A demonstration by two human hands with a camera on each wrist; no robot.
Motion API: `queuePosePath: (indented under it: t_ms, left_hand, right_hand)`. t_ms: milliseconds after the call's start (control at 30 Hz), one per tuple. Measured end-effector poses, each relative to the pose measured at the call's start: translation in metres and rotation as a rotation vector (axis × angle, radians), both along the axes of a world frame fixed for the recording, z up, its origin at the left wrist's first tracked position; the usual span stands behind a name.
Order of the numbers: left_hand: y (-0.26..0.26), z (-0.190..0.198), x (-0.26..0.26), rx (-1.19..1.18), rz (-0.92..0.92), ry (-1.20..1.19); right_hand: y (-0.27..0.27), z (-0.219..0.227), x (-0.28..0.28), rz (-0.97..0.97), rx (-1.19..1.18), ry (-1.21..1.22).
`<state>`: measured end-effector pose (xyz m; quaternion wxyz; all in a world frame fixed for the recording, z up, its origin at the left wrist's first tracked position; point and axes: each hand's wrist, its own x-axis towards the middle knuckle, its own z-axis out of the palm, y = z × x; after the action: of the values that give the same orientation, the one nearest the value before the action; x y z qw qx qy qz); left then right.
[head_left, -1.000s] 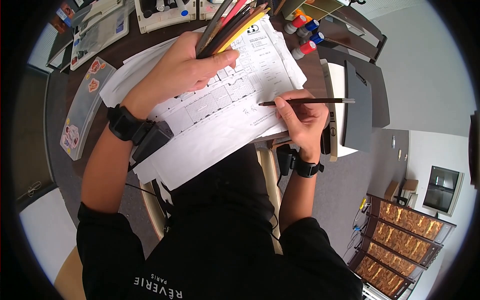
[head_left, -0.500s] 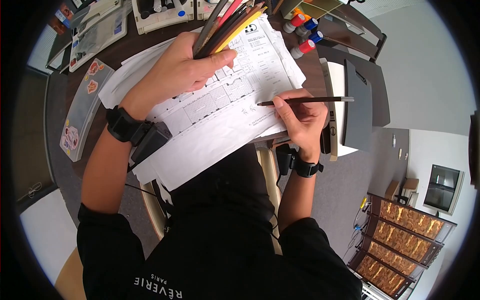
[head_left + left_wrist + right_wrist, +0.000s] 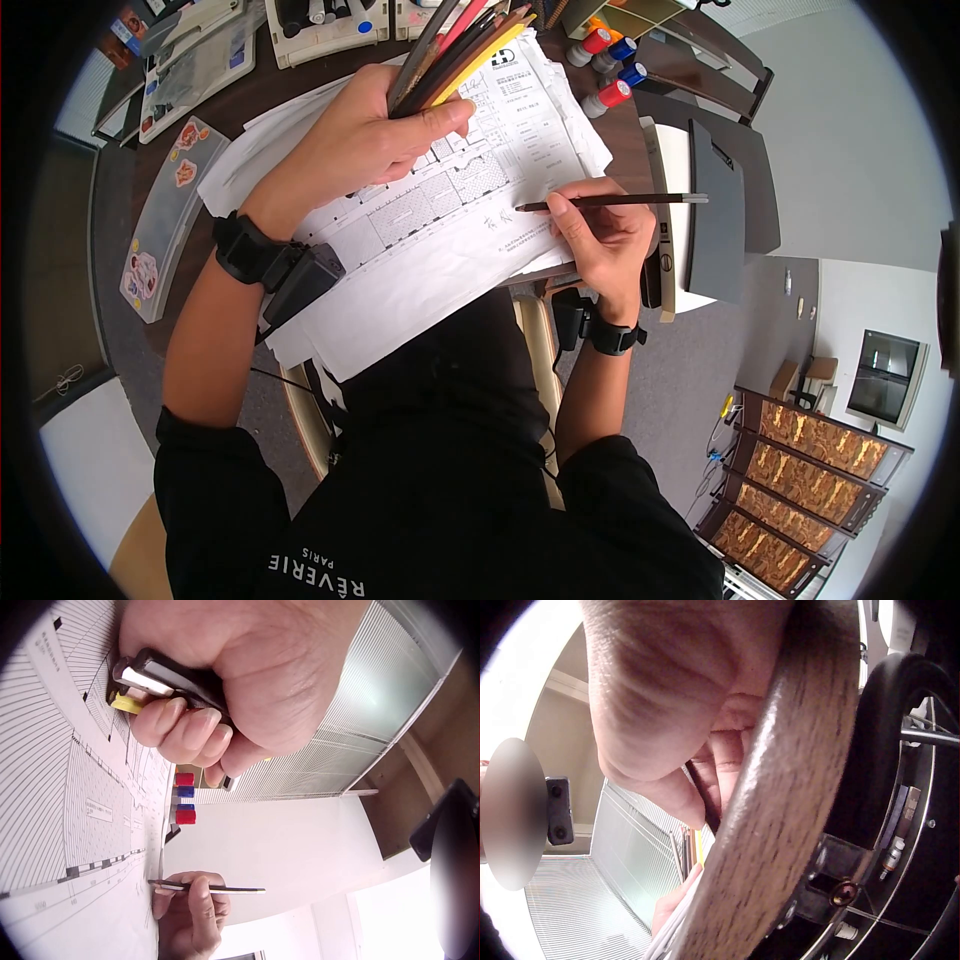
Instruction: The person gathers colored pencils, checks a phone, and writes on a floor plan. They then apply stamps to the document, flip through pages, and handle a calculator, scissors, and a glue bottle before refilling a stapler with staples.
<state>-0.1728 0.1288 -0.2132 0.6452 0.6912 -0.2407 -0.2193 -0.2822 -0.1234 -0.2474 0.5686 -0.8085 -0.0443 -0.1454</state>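
Note:
In the head view my left hand [image 3: 365, 130] grips a bunch of colored pencils [image 3: 470, 50], with yellow, brown, black, grey and red ones among them. It is above the upper part of a printed floor plan [image 3: 420, 208]. My right hand [image 3: 610, 235] pinches a dark pencil [image 3: 625, 200] with a grey end between thumb and fingers. The pencil's tip is at the sheet, right beside small handwritten marks [image 3: 495, 217]. From the left wrist view, curled fingers [image 3: 199, 731] wrap the bunch, and the dark pencil [image 3: 225, 889] slants from the right hand to the paper.
Red- and blue-capped markers [image 3: 608, 97] stand at the desk's back right. Pen trays [image 3: 330, 35] line the back edge, and a clear stickered case [image 3: 170, 220] lies at left. A dark grey device [image 3: 715, 210] is right of the desk. The desk's wooden edge [image 3: 780, 802] fills the right wrist view.
The sheets have shifted very slightly left in the head view. The right hand's pencil tip has moved a little by the handwritten marks; both hands keep their holds.

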Motion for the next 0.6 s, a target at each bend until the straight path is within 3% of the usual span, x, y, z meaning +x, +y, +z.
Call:
queuePosePath:
  t_ms: [600]
  left_hand:
    - [-0.0028,-0.0036,-0.0008,-0.002,0.008,-0.035]
  right_hand:
    - [-0.0025,-0.0029,0.0015,0.008,0.007,-0.019]
